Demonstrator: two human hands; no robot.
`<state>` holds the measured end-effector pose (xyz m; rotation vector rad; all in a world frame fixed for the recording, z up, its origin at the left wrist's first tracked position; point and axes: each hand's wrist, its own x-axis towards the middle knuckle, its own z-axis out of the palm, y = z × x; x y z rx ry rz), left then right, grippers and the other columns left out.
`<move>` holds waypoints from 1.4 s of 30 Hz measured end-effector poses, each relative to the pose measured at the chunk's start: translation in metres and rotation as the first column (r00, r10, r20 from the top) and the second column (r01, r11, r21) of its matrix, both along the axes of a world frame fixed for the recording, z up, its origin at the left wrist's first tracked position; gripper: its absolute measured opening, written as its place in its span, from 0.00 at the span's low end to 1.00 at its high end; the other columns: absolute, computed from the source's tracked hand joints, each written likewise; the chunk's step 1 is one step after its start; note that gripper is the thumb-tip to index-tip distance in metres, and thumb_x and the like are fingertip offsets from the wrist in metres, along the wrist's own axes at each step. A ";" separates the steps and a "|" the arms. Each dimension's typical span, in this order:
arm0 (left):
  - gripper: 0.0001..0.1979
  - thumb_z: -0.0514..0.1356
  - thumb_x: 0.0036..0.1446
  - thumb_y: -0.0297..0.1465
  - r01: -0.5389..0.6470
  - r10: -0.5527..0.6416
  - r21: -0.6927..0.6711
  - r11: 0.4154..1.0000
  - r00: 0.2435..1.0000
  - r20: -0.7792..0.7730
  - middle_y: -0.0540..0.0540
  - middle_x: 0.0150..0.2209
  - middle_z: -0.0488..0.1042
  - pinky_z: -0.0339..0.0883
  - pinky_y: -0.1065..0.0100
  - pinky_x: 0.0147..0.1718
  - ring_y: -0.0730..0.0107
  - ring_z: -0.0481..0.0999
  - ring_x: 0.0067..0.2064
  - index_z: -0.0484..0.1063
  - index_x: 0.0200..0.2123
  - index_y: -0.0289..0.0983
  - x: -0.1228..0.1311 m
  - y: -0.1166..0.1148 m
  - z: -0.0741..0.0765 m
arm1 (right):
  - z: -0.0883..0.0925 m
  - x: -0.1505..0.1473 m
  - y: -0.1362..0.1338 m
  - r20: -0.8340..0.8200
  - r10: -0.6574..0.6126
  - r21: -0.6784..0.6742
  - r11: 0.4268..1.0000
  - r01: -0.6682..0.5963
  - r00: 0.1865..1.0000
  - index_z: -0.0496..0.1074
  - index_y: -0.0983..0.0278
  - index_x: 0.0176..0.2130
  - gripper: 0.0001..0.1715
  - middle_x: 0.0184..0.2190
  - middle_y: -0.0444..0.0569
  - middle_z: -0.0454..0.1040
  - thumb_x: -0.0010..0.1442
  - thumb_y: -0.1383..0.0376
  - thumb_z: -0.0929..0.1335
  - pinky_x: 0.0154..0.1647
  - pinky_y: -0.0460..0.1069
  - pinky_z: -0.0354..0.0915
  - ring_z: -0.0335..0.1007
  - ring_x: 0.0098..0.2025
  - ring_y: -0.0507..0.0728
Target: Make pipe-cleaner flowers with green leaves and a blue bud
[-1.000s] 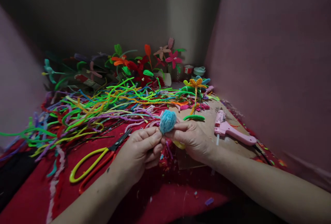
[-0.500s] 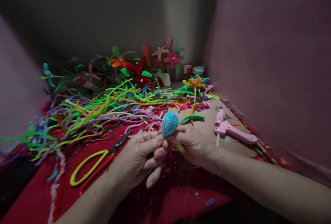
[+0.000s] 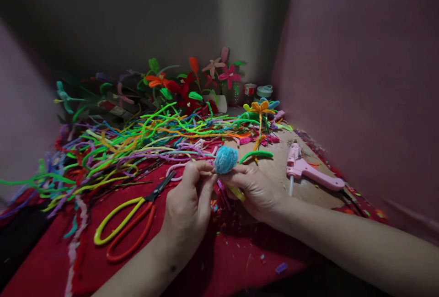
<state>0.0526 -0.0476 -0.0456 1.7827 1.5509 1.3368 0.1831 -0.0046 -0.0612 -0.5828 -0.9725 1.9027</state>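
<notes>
A fuzzy blue pipe-cleaner bud (image 3: pixel 226 159) stands between my two hands above the table. My left hand (image 3: pixel 190 201) pinches at its lower left edge, fingers curled inward. From the right, my right hand (image 3: pixel 255 187) grips its base between thumb and fingers. A short yellow piece (image 3: pixel 237 193) pokes out beneath the right fingers. Just beyond that hand lies a green pipe-cleaner leaf (image 3: pixel 257 154). Scissors (image 3: pixel 132 221) with one yellow and one red handle rest left of my left hand, their blades pointing towards the pile.
Loose multicoloured pipe cleaners (image 3: pixel 137 139) spread over the red cloth (image 3: pixel 192 269) to the left. A pink glue gun (image 3: pixel 310 171) lies on a brown board (image 3: pixel 277 175) at right. Pipe-cleaner flowers (image 3: pixel 185 84) and jars (image 3: pixel 249 91) stand along the back wall.
My left hand has turned and drawn its lower fingers in, uncovering the scissors' red handle. The blue bud has tilted slightly, and my right hand keeps its hold.
</notes>
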 end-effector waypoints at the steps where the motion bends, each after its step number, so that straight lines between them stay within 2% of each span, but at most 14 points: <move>1: 0.07 0.56 0.56 0.29 -0.003 0.007 0.066 0.998 0.998 -0.056 0.49 0.33 0.75 0.67 0.72 0.31 0.71 0.75 0.30 0.66 0.40 0.40 -0.001 0.000 -0.002 | 0.000 0.000 0.000 0.001 -0.005 0.002 1.000 0.005 1.000 0.74 0.65 0.22 0.09 0.14 0.37 0.57 0.41 0.62 0.75 0.21 0.45 0.45 0.44 0.19 0.46; 4: 0.11 0.55 0.57 0.26 0.035 0.009 0.212 0.977 0.978 -0.207 0.46 0.41 0.76 0.67 0.70 0.40 0.68 0.76 0.39 0.69 0.43 0.40 -0.006 0.002 -0.008 | 0.000 0.000 0.001 0.002 0.003 0.008 1.000 -0.003 1.000 0.77 0.64 0.28 0.11 0.16 0.37 0.58 0.42 0.62 0.75 0.24 0.45 0.50 0.45 0.20 0.46; 9: 0.17 0.53 0.57 0.22 0.161 -0.037 0.295 0.942 0.922 -0.386 0.43 0.44 0.77 0.68 0.70 0.40 0.67 0.78 0.40 0.69 0.50 0.38 -0.012 0.003 -0.013 | -0.001 0.002 0.003 -0.019 0.027 0.001 1.000 -0.027 0.999 0.79 0.63 0.30 0.11 0.17 0.38 0.63 0.42 0.64 0.75 0.27 0.45 0.54 0.46 0.19 0.45; 15: 0.22 0.57 0.54 0.21 0.237 0.033 0.394 0.888 0.822 -0.569 0.37 0.48 0.75 0.67 0.67 0.46 0.61 0.76 0.46 0.67 0.54 0.34 -0.021 0.005 -0.022 | 0.000 0.003 0.002 -0.014 0.030 0.015 0.999 -0.030 0.999 0.78 0.62 0.33 0.11 0.24 0.41 0.72 0.44 0.65 0.73 0.38 0.47 0.60 0.62 0.26 0.48; 19: 0.20 0.56 0.55 0.22 0.217 -0.003 0.329 0.919 0.839 -0.544 0.40 0.46 0.77 0.68 0.68 0.45 0.63 0.77 0.44 0.70 0.51 0.37 -0.024 0.005 -0.018 | 0.001 0.004 0.000 0.083 0.004 0.059 0.998 -0.009 0.997 0.78 0.63 0.32 0.10 0.29 0.43 0.73 0.45 0.64 0.73 0.38 0.47 0.60 0.64 0.30 0.49; 23: 0.16 0.59 0.53 0.25 0.116 0.006 0.289 0.950 0.921 -0.390 0.44 0.38 0.80 0.68 0.69 0.40 0.65 0.79 0.36 0.75 0.45 0.40 -0.019 0.001 -0.005 | 0.005 0.006 -0.003 0.166 -0.067 0.238 0.971 0.026 0.984 0.78 0.61 0.32 0.07 0.36 0.46 0.71 0.49 0.64 0.71 0.44 0.49 0.60 0.64 0.41 0.53; 27: 0.14 0.61 0.50 0.24 0.044 -0.022 0.167 0.985 0.991 -0.134 0.50 0.27 0.78 0.67 0.72 0.32 0.71 0.75 0.25 0.76 0.41 0.43 -0.012 -0.008 0.008 | 0.010 0.008 -0.002 0.230 -0.147 0.446 0.895 0.030 0.962 0.79 0.59 0.33 0.07 0.36 0.45 0.69 0.54 0.63 0.69 0.51 0.52 0.57 0.62 0.44 0.54; 29: 0.14 0.60 0.50 0.24 0.038 -0.032 0.099 0.994 0.998 -0.058 0.52 0.25 0.76 0.66 0.73 0.29 0.73 0.72 0.22 0.76 0.40 0.43 -0.011 -0.012 0.011 | 0.013 0.011 -0.001 0.262 -0.200 0.564 0.826 0.019 0.944 0.78 0.59 0.33 0.07 0.34 0.46 0.68 0.56 0.63 0.68 0.51 0.53 0.57 0.62 0.43 0.54; 31: 0.14 0.60 0.50 0.24 0.045 -0.043 0.072 0.996 0.998 -0.035 0.52 0.24 0.75 0.64 0.74 0.28 0.74 0.70 0.21 0.76 0.40 0.43 -0.012 -0.013 0.012 | 0.015 0.014 0.001 0.283 -0.289 0.696 0.718 0.011 0.914 0.78 0.60 0.32 0.08 0.32 0.46 0.66 0.57 0.64 0.67 0.49 0.53 0.59 0.61 0.42 0.54; 33: 0.14 0.61 0.50 0.24 0.049 -0.045 0.081 0.996 0.998 -0.051 0.52 0.23 0.74 0.64 0.74 0.28 0.74 0.70 0.22 0.77 0.39 0.43 -0.013 -0.013 0.011 | 0.015 0.015 0.003 0.272 -0.399 0.813 0.583 0.013 0.876 0.78 0.60 0.31 0.09 0.32 0.47 0.65 0.57 0.67 0.67 0.47 0.53 0.60 0.61 0.41 0.54; 35: 0.14 0.61 0.49 0.24 0.056 -0.047 0.109 0.992 0.996 -0.081 0.53 0.21 0.72 0.64 0.74 0.28 0.74 0.70 0.21 0.77 0.40 0.44 -0.014 -0.013 0.010 | 0.014 0.016 0.004 0.238 -0.491 0.884 0.466 0.022 0.838 0.78 0.60 0.33 0.09 0.34 0.49 0.66 0.57 0.69 0.66 0.46 0.54 0.61 0.61 0.41 0.56; 36: 0.14 0.61 0.49 0.24 0.062 -0.052 0.120 0.991 0.995 -0.087 0.53 0.20 0.72 0.63 0.74 0.28 0.74 0.70 0.21 0.77 0.40 0.43 -0.014 -0.013 0.010 | 0.013 0.015 0.005 0.224 -0.527 0.904 0.427 0.028 0.820 0.78 0.60 0.35 0.10 0.35 0.50 0.66 0.57 0.69 0.66 0.46 0.55 0.61 0.61 0.42 0.56; 39: 0.11 0.61 0.49 0.24 0.029 -0.030 0.118 0.993 1.000 0.003 0.53 0.20 0.72 0.63 0.74 0.26 0.74 0.69 0.21 0.77 0.36 0.42 -0.010 -0.014 0.012 | 0.009 0.012 0.004 0.203 -0.594 0.918 0.392 0.060 0.779 0.77 0.58 0.38 0.11 0.37 0.51 0.67 0.57 0.67 0.66 0.46 0.55 0.62 0.60 0.44 0.57; 42: 0.06 0.61 0.49 0.26 -0.007 0.001 0.028 1.000 0.983 0.182 0.53 0.17 0.70 0.61 0.74 0.22 0.75 0.67 0.18 0.76 0.32 0.40 -0.005 -0.014 0.016 | 0.009 0.009 0.001 0.209 -0.579 0.892 0.442 0.089 0.788 0.77 0.57 0.39 0.10 0.37 0.50 0.67 0.58 0.66 0.66 0.47 0.55 0.61 0.61 0.44 0.57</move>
